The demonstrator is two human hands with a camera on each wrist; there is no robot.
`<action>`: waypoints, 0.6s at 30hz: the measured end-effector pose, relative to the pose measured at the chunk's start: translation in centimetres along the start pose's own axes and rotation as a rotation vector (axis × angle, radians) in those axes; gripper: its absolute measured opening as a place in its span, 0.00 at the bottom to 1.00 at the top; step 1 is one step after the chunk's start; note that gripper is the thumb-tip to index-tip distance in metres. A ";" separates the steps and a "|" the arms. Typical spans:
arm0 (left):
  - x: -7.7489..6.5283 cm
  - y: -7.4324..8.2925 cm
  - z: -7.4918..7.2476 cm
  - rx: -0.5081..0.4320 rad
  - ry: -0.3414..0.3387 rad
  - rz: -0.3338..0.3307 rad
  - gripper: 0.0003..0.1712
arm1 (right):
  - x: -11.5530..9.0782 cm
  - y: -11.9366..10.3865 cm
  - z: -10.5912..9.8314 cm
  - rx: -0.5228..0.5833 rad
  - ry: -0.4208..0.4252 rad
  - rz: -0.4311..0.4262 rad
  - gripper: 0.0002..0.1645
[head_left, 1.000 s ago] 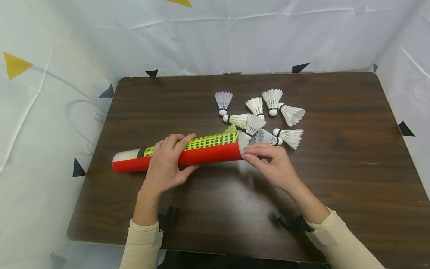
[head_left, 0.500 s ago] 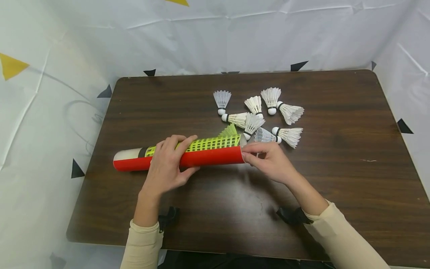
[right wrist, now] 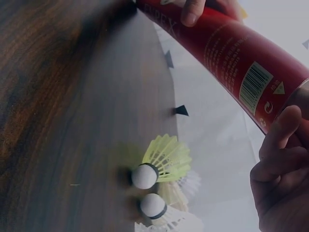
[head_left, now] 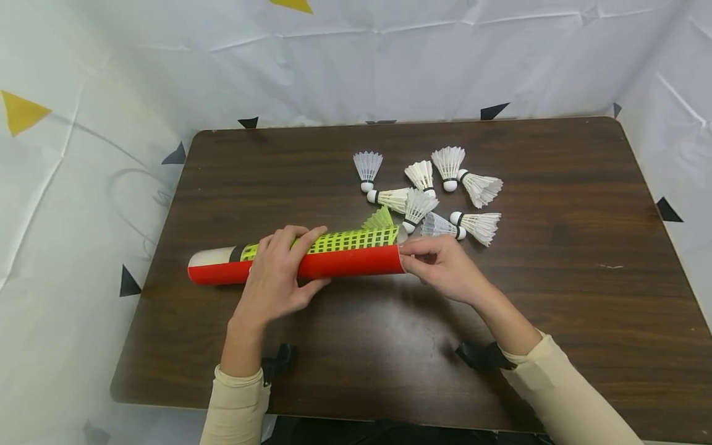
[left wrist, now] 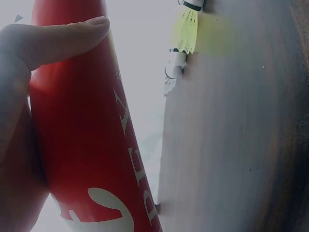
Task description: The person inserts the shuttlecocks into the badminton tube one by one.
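Note:
My left hand [head_left: 276,266] grips a red and yellow-green shuttlecock tube [head_left: 356,259] from above, around its middle. The tube lies across my front, its mouth toward the right. At that mouth my right hand [head_left: 445,269] has its thumb and index finger pinched on a white shuttlecock [head_left: 402,235], most of which is hidden inside. In the right wrist view, the right fingers [right wrist: 287,121] are curled at the tube's rim. Just behind the tube lies a yellow shuttlecock [head_left: 379,217], partly covered by it. Beside it a white feather shuttlecock [head_left: 419,207] lies cork toward me.
Several more white shuttlecocks [head_left: 447,165] lie in a loose group behind the tube's mouth, one of them a pale shuttlecock [head_left: 368,167] on the left. All rest on a dark brown wooden table [head_left: 556,247]. White sheeting [head_left: 378,68] hangs behind and at both sides.
The shuttlecock's feather skirt, which stuck out at the tube's mouth, has gone inside. My right hand has moved slightly left with it. The left hand keeps its hold on the tube.

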State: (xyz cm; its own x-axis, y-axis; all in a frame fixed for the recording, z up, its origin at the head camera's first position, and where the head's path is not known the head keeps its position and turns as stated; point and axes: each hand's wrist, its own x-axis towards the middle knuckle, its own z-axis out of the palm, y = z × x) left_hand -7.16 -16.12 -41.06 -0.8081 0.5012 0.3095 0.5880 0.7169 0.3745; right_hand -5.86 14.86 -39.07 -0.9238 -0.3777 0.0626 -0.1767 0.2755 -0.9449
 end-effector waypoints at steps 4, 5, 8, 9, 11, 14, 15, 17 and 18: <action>0.0 -0.2 -0.1 0.006 -0.004 -0.005 0.52 | -0.3 -0.1 -0.2 0.056 0.003 -0.005 0.10; -0.1 -0.3 -0.1 0.008 -0.006 -0.007 0.52 | -0.4 -0.2 -0.2 0.073 0.004 -0.009 0.10; -0.1 -0.5 -0.3 0.016 -0.011 -0.014 0.52 | -0.8 -0.5 -0.6 0.102 0.010 -0.039 0.11; -0.1 -0.5 -0.3 0.019 -0.011 -0.014 0.52 | -1.0 -0.6 -0.7 0.102 0.015 -0.046 0.11; -0.2 -0.7 -0.5 0.023 -0.010 -0.016 0.52 | -1.2 -0.7 -1.1 0.099 0.026 -0.053 0.11; -0.2 -0.9 -0.6 0.023 -0.010 -0.022 0.53 | -1.5 -0.5 -1.9 0.077 0.054 -0.050 0.11; -0.3 -1.0 -0.6 0.023 -0.008 -0.023 0.53 | -1.6 -0.4 -2.2 0.071 0.070 -0.049 0.11; -0.4 -1.0 -0.7 0.020 -0.009 -0.025 0.53 | -1.8 -0.1 -3.0 0.050 0.127 -0.044 0.10; -0.4 -1.1 -0.7 0.021 -0.009 -0.025 0.53 | -2.0 0.2 -3.4 0.042 0.170 -0.039 0.10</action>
State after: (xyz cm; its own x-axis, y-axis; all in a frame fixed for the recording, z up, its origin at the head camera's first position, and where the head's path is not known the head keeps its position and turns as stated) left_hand -7.46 -17.44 -40.99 -0.8231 0.4870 0.2921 0.5666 0.7393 0.3640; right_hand -5.23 18.63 -38.26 -0.9614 -0.2310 0.1496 -0.2023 0.2248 -0.9532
